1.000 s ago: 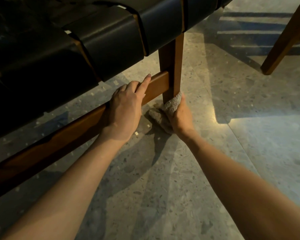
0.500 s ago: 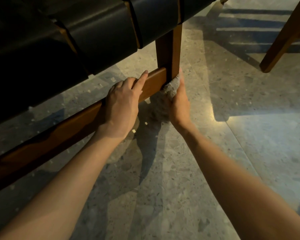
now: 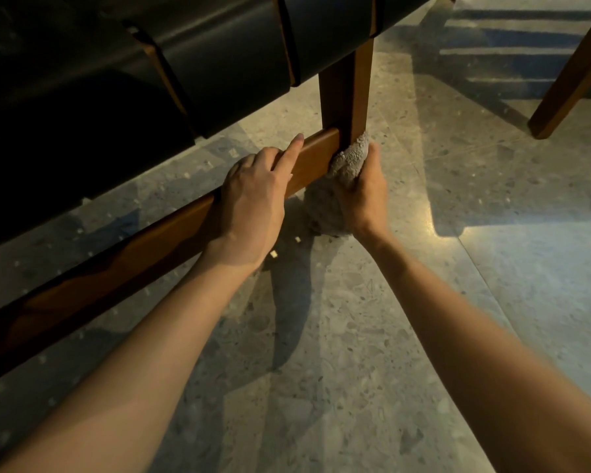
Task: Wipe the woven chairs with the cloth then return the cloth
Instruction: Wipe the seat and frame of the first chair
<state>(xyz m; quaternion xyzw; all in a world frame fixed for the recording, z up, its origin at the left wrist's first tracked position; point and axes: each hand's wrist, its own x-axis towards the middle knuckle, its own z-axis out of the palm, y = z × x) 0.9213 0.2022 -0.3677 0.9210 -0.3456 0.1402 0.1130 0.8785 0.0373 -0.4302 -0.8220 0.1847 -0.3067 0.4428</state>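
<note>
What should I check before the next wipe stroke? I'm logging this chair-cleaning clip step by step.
1. Cloth gripped: ok, the right hand is curled round it.
2. Cloth on the wood: ok, it presses against the chair leg where the lower rail joins.
3. Chair steadied: ok, the left hand rests on the rail, index finger stretched along it.
4. Cloth clear of the floor: cannot tell, its loose end hangs low in shadow.
5. Room to wipe: ok, the second chair's leg stands apart to the right.
6. Far side of the leg wiped: cannot tell, hidden.
</note>
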